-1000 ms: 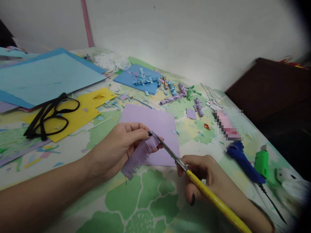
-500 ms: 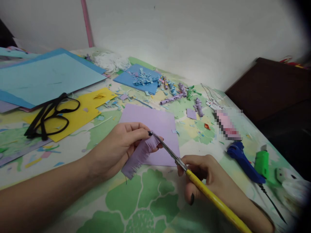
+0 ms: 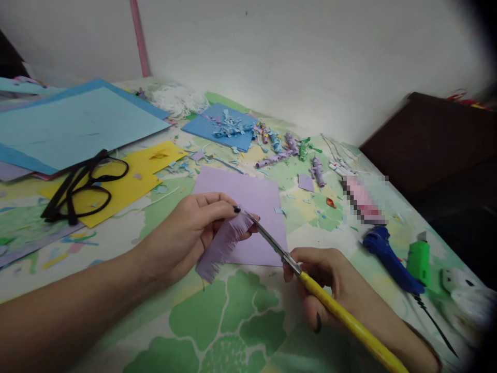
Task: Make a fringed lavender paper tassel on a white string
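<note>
My left hand (image 3: pixel 205 220) pinches one end of a purple paper strip (image 3: pixel 221 248), which hangs down to the lower left with a fringe of fine cuts along its right edge. My right hand (image 3: pixel 322 280) is closed around the yellow handles of a pair of scissors (image 3: pixel 285 255). The blades point up and left, their tips at the strip's upper end beside my left fingertips. Beneath both hands lies a square purple sheet (image 3: pixel 248 181), flat on the flowered tablecloth (image 3: pixel 240 326).
Black glasses (image 3: pixel 89 189) lie on yellow paper (image 3: pixel 151 168) at left, before stacked blue sheets (image 3: pixel 89 119). Curled, fringed paper pieces (image 3: pixel 233 127) lie at the back. A blue glue gun (image 3: pixel 392 259), green cutter (image 3: pixel 418 261) and pixelated pink object (image 3: pixel 363 199) sit at right.
My left thumb has shifted slightly left along the strip. The scissor blades look slightly more apart at the tips, and my right thumb has moved a little down and right.
</note>
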A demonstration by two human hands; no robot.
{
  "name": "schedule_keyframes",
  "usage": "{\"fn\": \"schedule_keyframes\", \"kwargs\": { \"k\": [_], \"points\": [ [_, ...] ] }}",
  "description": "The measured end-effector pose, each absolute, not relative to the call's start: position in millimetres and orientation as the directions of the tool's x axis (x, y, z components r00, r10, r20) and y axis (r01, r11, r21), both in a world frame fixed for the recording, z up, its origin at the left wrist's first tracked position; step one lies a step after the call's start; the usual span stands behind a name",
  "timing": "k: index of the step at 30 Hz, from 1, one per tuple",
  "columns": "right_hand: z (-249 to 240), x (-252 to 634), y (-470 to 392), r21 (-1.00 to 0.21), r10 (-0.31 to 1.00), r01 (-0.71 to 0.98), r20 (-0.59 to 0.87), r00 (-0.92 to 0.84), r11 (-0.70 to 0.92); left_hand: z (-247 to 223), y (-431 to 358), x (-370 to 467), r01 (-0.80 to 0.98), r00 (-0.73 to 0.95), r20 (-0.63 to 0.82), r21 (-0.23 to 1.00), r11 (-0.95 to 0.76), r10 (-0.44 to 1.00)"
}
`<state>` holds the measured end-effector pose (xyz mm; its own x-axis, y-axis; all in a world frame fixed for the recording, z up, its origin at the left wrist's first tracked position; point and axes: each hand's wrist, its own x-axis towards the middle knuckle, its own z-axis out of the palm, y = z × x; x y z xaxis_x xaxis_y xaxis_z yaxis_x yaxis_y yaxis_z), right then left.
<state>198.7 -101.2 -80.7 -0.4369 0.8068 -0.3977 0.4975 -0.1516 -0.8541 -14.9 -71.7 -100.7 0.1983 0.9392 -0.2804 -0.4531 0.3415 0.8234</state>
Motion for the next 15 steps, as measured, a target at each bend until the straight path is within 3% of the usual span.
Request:
{"fn": "schedule_keyframes", "kwargs": {
  "k": [7,15],
  "points": [
    [-81.0,205.9,-101.6,-0.883,0.815,0.462,-0.324,-0.481,-0.078,-99.3,-70.7,-16.2,-0.478,0.154,-0.239,0.831,0.284,0.959],
    [-81.4,204.9,-102.8,-0.881,0.813,0.461,-0.341,-0.473,-0.101,-101.4,-72.5,-14.7,-0.428,0.222,-0.274,0.835,0.346,0.936]
  ]
}}
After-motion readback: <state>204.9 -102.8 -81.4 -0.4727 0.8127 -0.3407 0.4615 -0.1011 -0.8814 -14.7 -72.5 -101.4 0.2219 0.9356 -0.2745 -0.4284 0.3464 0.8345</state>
